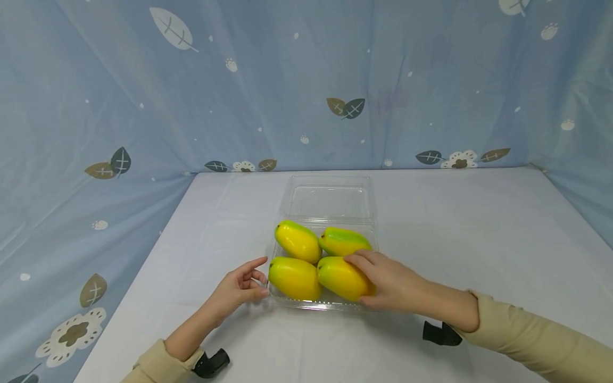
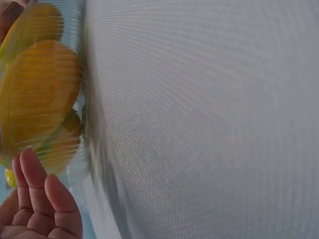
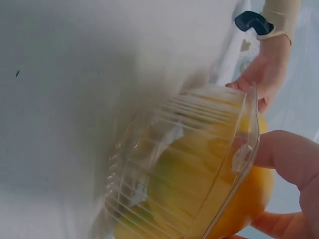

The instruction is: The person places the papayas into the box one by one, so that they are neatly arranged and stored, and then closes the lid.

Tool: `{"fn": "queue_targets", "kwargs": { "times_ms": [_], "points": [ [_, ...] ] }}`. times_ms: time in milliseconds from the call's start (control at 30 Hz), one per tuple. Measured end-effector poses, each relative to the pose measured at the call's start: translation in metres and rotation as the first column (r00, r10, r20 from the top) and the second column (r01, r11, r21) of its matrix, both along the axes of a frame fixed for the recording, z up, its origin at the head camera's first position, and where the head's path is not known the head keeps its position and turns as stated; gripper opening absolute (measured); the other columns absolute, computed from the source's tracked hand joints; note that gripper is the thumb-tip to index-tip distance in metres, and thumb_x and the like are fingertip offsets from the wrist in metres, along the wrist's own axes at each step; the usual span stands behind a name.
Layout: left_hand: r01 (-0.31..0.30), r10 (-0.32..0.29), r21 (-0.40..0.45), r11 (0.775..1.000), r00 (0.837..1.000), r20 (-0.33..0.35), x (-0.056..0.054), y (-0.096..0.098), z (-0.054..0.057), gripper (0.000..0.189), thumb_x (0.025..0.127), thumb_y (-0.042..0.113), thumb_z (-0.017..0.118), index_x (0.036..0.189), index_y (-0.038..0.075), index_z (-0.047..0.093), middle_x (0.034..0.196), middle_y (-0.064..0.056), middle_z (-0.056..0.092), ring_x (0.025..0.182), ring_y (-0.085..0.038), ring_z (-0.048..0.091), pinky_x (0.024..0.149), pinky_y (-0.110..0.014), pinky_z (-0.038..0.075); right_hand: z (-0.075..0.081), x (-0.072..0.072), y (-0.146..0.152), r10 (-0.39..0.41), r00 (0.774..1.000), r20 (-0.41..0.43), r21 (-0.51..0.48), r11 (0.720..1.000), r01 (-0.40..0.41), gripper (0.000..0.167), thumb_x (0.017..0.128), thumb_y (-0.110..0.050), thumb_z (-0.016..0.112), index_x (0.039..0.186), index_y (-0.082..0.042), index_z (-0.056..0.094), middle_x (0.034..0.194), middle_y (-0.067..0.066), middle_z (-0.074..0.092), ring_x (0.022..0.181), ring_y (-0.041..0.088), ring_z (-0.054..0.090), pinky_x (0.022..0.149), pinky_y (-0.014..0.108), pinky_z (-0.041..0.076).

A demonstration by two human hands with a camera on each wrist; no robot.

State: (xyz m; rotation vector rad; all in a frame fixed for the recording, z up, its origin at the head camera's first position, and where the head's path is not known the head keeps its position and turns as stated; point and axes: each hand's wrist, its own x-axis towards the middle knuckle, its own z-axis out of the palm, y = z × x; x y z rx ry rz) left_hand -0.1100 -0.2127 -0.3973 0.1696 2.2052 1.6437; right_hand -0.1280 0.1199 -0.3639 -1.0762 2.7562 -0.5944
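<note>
Several yellow-green mangoes sit in a clear plastic clamshell box, two at the back and two in front. My right hand grips the front right mango, fingers over its top and thumb at its near right side. In the right wrist view, the thumb is by the box's rim. My left hand is at the box's left wall beside the front left mango, holding nothing, its fingers loosely bent. The back left mango and back right mango lie behind these.
The box's clear lid lies folded back, away from me. A white cloth covers the table. Blue patterned curtain hangs along the back and sides. Black wrist mounts hang under both forearms.
</note>
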Motion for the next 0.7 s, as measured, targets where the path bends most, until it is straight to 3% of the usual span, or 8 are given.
{"fn": "queue_targets", "kwargs": {
  "times_ms": [700],
  "points": [
    [-0.013, 0.013, -0.013, 1.0, 1.0, 0.005, 0.0003, 0.0006, 0.0011, 0.073, 0.08, 0.011, 0.07, 0.14, -0.002, 0.031, 0.096, -0.008, 0.053, 0.074, -0.009, 0.055, 0.065, -0.019, 0.046, -0.0011, 0.001, -0.0007, -0.002, 0.999, 0.037, -0.027, 1.0, 0.003, 0.056, 0.072, -0.013, 0.074, 0.123, -0.007, 0.051, 0.116, 0.006, 0.051, 0.099, 0.018, 0.051, 0.087, 0.038, 0.047]
  ]
}}
